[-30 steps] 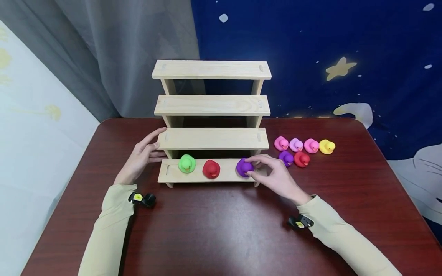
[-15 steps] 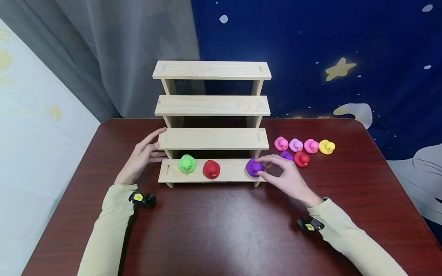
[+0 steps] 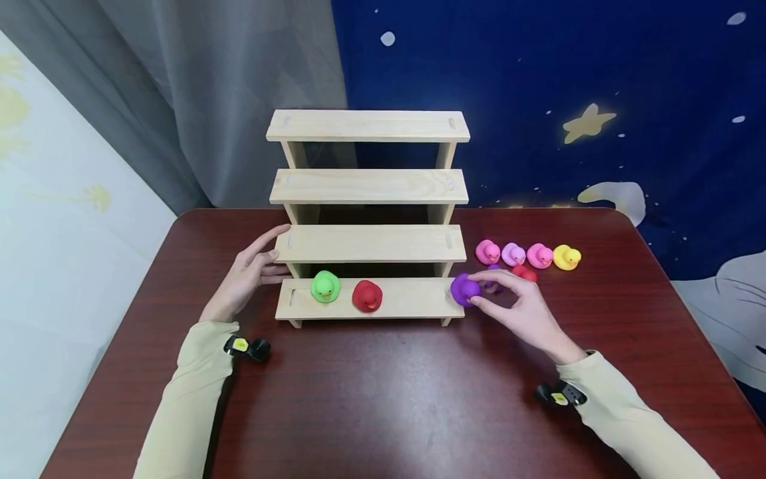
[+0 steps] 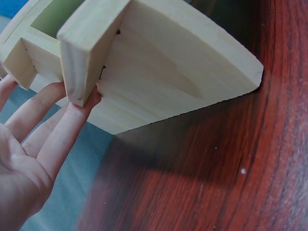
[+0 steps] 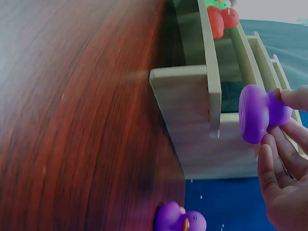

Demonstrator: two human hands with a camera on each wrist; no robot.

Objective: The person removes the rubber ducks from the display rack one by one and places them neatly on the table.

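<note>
A purple rubber duck is pinched between the thumb and fingers of my right hand, at the right end of the lowest step. In the right wrist view this duck hangs off the wooden surface. My left hand touches the left end of the second step of the wooden stepped shelf; its fingers lie fairly straight against the plank's end in the left wrist view. A green duck and a red duck sit on the lowest step.
Right of the shelf, on the dark red table, stand a yellow duck and several pink and lilac ducks. A second purple duck and a red one are partly hidden behind my right hand.
My right hand has moved right along the lowest step, carrying the purple duck to the step's right end. My left hand has stayed at the shelf.
</note>
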